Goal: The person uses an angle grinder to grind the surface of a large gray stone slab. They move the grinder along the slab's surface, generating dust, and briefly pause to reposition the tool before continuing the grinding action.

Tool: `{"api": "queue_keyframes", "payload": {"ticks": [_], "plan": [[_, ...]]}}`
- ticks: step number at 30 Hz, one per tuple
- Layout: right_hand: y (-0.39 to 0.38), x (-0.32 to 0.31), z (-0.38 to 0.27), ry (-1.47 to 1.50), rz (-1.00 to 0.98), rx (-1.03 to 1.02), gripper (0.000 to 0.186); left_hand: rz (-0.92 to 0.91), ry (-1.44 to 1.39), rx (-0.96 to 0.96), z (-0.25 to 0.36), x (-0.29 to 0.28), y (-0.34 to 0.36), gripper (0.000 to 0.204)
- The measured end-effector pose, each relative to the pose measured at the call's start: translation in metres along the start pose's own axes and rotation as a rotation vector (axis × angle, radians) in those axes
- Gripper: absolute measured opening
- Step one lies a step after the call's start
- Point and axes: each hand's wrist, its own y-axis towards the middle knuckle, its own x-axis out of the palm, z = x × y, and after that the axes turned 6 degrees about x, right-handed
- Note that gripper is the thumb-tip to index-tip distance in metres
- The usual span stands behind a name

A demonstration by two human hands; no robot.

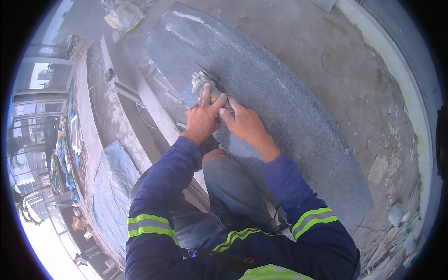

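navy sleeves (161, 186) with lime-and-silver bands (151, 226) extend forward. the bare right hand (247, 128) has its grip closed around the rear of a grey-and-yellow handheld grinder (199, 82); the left hand (202, 120) grips its body. the grinder is over a long, dark-grey speckled stone slab (280, 102), near its left edge. farther off lies a crumpled white-and-yellow bag (123, 16).
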Motion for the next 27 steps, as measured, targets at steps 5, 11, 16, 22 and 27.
{"api": "queue_keyframes", "payload": {"ticks": [5, 11, 16, 22, 27], "plan": [[0.005, 0.002, -0.003, 0.050, -0.032, 0.026, 0.073, -0.027, 0.071, -0.011, -0.010, 0.003, 0.002, 0.080], [0.037, 0.015, -0.015, 0.062, -0.004, 0.002, 0.073, -0.101, 0.019, -0.049, -0.043, 0.006, 0.018, 0.079], [0.059, 0.021, -0.022, 0.108, -0.060, 0.072, 0.074, -0.092, 0.014, -0.041, -0.058, 0.007, 0.029, 0.081], [0.036, 0.015, -0.015, 0.046, -0.018, 0.035, 0.074, -0.113, 0.020, -0.041, -0.038, -0.003, 0.019, 0.082], [0.001, 0.003, -0.010, 0.089, -0.061, 0.084, 0.075, -0.075, 0.004, -0.016, -0.012, -0.005, 0.001, 0.081]]}}
